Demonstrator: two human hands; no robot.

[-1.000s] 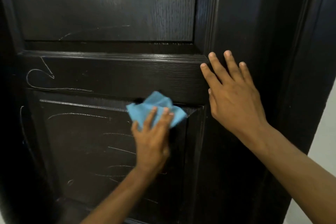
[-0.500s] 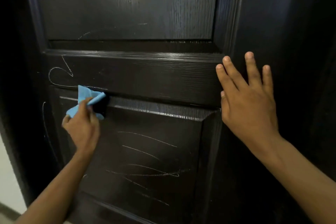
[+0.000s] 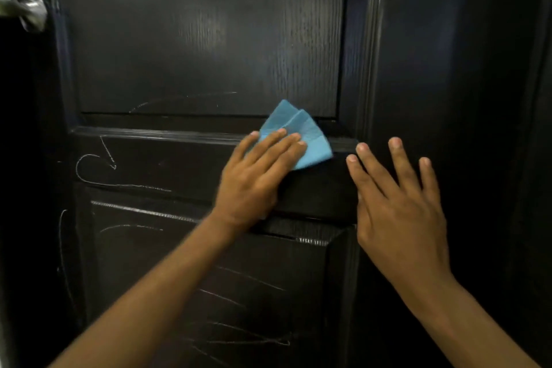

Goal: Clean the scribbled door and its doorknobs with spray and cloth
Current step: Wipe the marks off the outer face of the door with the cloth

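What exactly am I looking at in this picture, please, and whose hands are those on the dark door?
There is no machine here: the picture comes from one wide-angle camera worn on a person's head, looking forward and down, so the two bare arms are the wearer's own. Ahead stands a dark panelled door marked with pale chalk-like scribbles, mostly on the left of the middle rail and on the lower panel. The left hand presses a folded blue cloth flat against the door, at the ledge under the upper panel, with straight fingers. The right hand lies open against the door beside it, holding nothing, probably steadying it. A metal doorknob shows at the upper left edge. No spray bottle is in view.
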